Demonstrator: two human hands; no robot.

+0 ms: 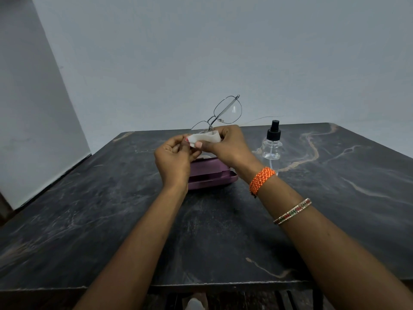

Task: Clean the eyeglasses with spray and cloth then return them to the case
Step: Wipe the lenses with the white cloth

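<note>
Both forearms reach forward over the desk [89, 220], hands raised above the purple case [210, 173] near its centre. Left hand [173, 156] and right hand [230, 145], fingers curled, pinch a white cloth [204, 138] around the lower lens of the eyeglasses [223, 114]. Spray bottle [271, 142] stands just right of the case.

Dark marble table [111, 220]: purple case [210, 173], spray bottle [271, 142].

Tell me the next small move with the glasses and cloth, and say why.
Probably rub the white cloth over the lower lens. Both hands, left hand and right hand, pinch the cloth at the low end of the eyeglasses, held above the purple case; the upper lens stands bare. The spray bottle is set down on the table.
</note>
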